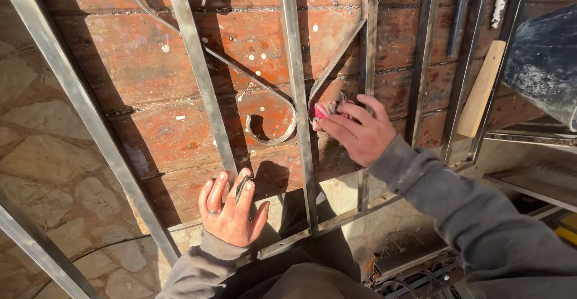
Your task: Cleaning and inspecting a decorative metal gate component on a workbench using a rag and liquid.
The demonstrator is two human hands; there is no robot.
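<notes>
No packages, labels, signs or screens.

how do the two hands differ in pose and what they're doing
The left hand lies flat, fingers spread, pressed on a grille bar; the right hand is curled around a small pink pad against another bar. The left sits lower, the right higher. Both wear grey sleeves.

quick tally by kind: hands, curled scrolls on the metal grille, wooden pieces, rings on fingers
hands: 2, left hand and right hand
curled metal scroll: 1 in plain view
wooden strip: 1
finger ring: 1
total: 5
</notes>
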